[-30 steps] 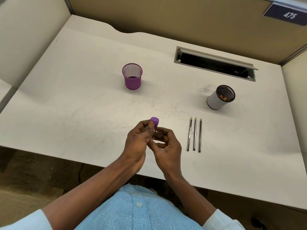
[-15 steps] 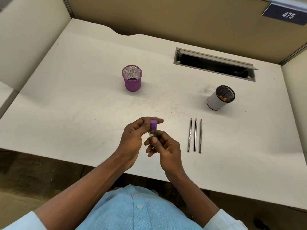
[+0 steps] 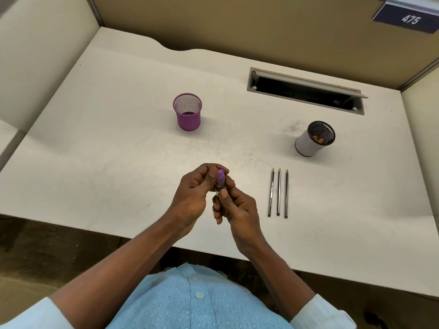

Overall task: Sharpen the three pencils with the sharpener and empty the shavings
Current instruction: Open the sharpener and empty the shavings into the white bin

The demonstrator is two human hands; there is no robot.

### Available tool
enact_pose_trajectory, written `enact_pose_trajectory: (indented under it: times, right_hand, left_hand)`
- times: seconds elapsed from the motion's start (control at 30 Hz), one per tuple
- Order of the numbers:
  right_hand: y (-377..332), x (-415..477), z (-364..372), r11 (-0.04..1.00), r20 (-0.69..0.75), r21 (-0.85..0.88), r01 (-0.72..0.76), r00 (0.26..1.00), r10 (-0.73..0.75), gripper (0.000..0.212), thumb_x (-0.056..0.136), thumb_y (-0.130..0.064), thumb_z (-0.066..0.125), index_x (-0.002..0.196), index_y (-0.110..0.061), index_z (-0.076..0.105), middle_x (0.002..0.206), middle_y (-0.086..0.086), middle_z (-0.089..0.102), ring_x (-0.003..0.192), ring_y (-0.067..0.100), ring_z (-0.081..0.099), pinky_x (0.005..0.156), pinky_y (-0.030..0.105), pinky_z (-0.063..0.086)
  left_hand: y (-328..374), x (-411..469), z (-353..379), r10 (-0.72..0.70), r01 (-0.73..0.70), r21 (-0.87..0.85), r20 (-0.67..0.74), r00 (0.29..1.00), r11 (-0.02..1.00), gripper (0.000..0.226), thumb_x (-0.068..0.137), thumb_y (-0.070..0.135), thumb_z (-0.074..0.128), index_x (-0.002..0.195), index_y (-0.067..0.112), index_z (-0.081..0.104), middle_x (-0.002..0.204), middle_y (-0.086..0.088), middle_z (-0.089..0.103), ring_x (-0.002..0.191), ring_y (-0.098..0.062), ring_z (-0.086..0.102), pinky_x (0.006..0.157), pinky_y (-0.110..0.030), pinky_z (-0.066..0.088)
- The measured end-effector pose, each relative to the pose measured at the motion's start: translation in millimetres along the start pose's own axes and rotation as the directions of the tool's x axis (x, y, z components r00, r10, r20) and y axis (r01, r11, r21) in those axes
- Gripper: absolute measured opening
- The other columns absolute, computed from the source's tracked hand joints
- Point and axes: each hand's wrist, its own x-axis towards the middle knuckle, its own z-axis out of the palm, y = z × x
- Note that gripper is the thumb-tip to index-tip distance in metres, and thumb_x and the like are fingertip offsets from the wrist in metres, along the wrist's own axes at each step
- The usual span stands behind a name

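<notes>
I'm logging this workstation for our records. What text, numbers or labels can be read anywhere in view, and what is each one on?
"475": white digits on the dark blue sign on the partition, top right.
Print on the left pencil: too small to read.
Nothing else legible.

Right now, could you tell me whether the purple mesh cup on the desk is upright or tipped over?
Upright. The purple mesh cup stands on its base on the desk with its open rim facing up, and nothing shows inside it.
</notes>
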Motion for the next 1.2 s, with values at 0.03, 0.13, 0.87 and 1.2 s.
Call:
enact_pose_trajectory:
  times: [0.03, 0.13, 0.87, 1.2]
  right_hand:
    - [-0.9, 0.2, 0.1, 1.0, 0.003, 0.012, -0.004, 1.0, 0.004, 0.042, 0.102, -0.03, 0.06, 0.134, -0.004, 0.07, 0.073, 0.005, 0.059, 0.065, 0.02, 0.054, 0.057, 0.029, 0.048]
    - [-3.7, 1.8, -0.6, 0.999, 0.022, 0.032, -0.008, 1.0, 0.007, 0.038, 0.1, -0.029, 0.061, 0.135, -0.015, 0.07, 0.072, 0.003, 0.056, 0.063, 0.019, 0.051, 0.055, 0.027, 0.045]
    - [-6.6, 10.1, -0.7, 0.976, -0.124, -0.214, 0.045, 0.99, -0.073, 0.015, 0.105, -0.007, 0.065, 0.11, 0.001, 0.076, 0.073, 0.009, 0.071, 0.065, 0.02, 0.07, 0.062, 0.029, 0.058]
    - [-9.7, 17.6, -8.5, 0.989, 0.016, -0.145, 0.012, 1.0, -0.01, 0.023, 0.108, -0.009, 0.061, 0.098, 0.009, 0.072, 0.073, 0.016, 0.064, 0.065, 0.025, 0.063, 0.061, 0.032, 0.053]
  left_hand:
    - [0.0, -0.2, 0.7, -0.005, 0.005, 0.003, -0.007, 1.0, 1.0, 0.039, 0.104, 0.041, 0.051, 0.115, 0.011, 0.073, 0.108, -0.019, 0.08, 0.09, -0.019, 0.073, 0.061, -0.034, 0.058]
    - [-1.9, 0.9, 0.8, -0.018, 0.018, 0.0, -0.017, 1.0, 1.0, 0.04, 0.105, 0.042, 0.051, 0.114, 0.01, 0.073, 0.111, -0.023, 0.077, 0.093, -0.025, 0.071, 0.061, -0.04, 0.058]
    - [-0.9, 2.1, 10.1, 0.009, -0.009, 0.005, -0.054, 0.998, 1.0, 0.02, 0.113, 0.017, 0.053, 0.113, 0.001, 0.065, 0.114, -0.01, 0.082, 0.077, -0.037, 0.058, 0.052, -0.036, 0.048]
    - [-1.7, 1.3, 5.9, 0.01, -0.012, -0.02, -0.067, 0.998, 1.0, 0.034, 0.114, 0.024, 0.049, 0.108, -0.005, 0.066, 0.114, -0.014, 0.081, 0.087, -0.029, 0.068, 0.06, -0.044, 0.055]
